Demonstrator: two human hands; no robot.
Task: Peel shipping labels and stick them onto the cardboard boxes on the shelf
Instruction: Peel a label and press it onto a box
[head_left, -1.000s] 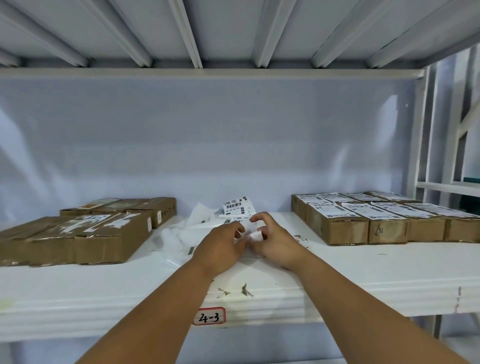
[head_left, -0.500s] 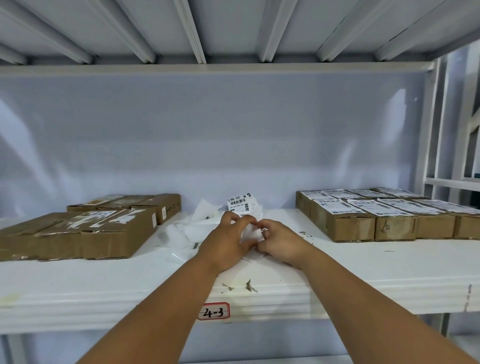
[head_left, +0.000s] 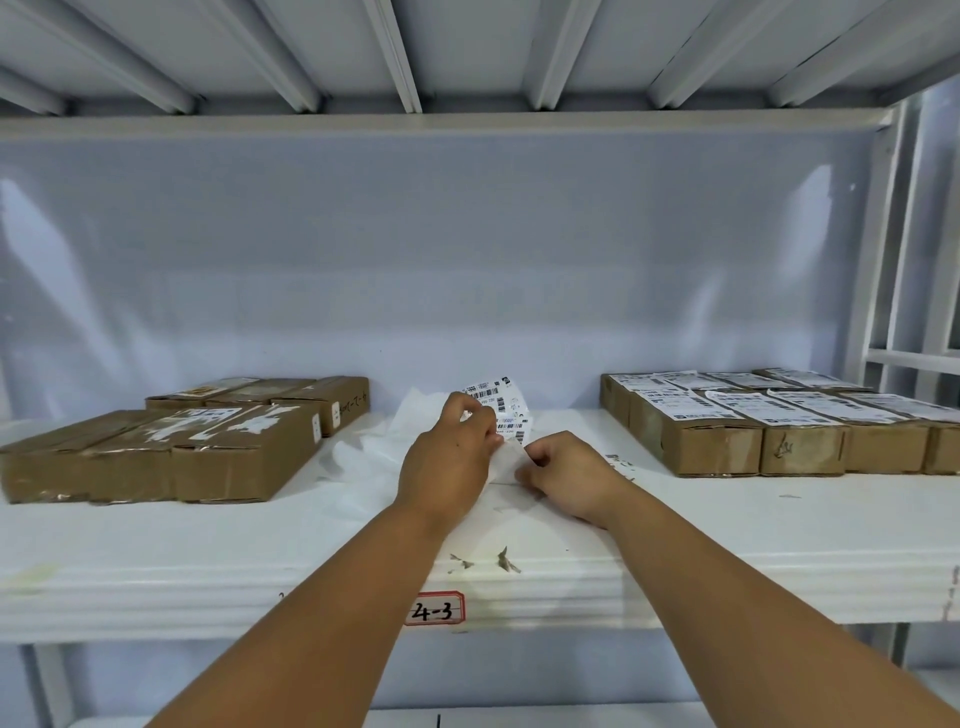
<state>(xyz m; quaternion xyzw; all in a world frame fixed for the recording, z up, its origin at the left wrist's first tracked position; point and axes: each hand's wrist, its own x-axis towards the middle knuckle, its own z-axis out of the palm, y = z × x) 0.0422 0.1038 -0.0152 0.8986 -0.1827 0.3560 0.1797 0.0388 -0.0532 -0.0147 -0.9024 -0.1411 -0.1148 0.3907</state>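
Several labelled boxes (head_left: 696, 441) fill the shelf's (head_left: 779, 525) right end; unlabelled boxes (head_left: 228, 467) wait at left. Mid-shelf, the left hand (head_left: 449, 462) pinches a label (head_left: 501, 402), the right hand (head_left: 569, 475) its backing (head_left: 506, 460).

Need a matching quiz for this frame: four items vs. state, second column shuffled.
1 left boxes
2 right boxes
3 label
4 backing

A whole labels on top
B gripped by left hand
C torn white scraps on top
D pinched by right hand

Pairs: 1-C, 2-A, 3-B, 4-D
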